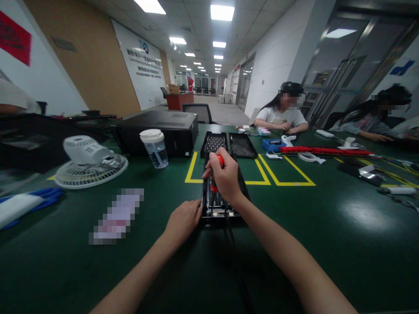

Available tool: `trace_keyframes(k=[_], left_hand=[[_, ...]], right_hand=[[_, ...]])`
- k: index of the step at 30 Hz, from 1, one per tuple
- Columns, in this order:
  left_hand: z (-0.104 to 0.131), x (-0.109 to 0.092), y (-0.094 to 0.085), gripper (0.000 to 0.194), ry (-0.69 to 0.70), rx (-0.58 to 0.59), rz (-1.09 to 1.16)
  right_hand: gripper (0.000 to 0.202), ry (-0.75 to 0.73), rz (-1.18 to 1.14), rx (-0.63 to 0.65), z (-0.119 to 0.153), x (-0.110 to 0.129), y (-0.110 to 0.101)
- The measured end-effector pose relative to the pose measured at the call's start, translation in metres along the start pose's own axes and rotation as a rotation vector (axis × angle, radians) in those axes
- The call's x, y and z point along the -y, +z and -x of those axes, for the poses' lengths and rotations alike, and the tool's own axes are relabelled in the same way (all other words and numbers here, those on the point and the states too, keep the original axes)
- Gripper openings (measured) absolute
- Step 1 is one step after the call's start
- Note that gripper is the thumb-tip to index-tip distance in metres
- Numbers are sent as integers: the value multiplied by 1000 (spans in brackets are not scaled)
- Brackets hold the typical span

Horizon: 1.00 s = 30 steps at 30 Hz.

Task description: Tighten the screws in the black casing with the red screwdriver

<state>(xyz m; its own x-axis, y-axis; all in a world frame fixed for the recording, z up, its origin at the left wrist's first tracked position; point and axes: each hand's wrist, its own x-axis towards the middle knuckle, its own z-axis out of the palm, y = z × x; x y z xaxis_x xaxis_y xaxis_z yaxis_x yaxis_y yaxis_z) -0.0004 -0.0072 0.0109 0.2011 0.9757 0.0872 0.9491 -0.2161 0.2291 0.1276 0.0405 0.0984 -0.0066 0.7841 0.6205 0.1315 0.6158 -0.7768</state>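
Observation:
My right hand [225, 176] is closed around a screwdriver [221, 161] whose red handle end shows above the fist. It stands roughly upright over an open black case [205, 209], and more red shows below my fingers. The tip is too dark to make out. My left hand [185, 218] grips the case's near left edge, with its fingertips partly hidden there. Inside the case are dark parts and some small pale pieces along the near end. A black cable or strap [229, 226] runs from the near edge toward me.
Beyond the case lie a black tray of small round parts [214, 143] and a black tray [244, 145]. A lidded cup [155, 150], a white fan [91, 161] and blue gloves [36, 200] stand left. A blue bin [273, 145] is right; people sit beyond.

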Motion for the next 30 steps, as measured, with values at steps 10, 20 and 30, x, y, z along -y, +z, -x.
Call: trace_keyframes(k=[10, 20, 30], left_hand=[[1, 0, -1, 37, -11, -2, 6], [1, 1, 1, 35, 35, -23, 18], [2, 1, 0, 36, 23, -23, 13]], right_hand=[[18, 37, -447, 108, -10, -10, 2], [18, 194, -765, 452, -23, -23, -17], [22, 207, -855, 502, -24, -25, -21]])
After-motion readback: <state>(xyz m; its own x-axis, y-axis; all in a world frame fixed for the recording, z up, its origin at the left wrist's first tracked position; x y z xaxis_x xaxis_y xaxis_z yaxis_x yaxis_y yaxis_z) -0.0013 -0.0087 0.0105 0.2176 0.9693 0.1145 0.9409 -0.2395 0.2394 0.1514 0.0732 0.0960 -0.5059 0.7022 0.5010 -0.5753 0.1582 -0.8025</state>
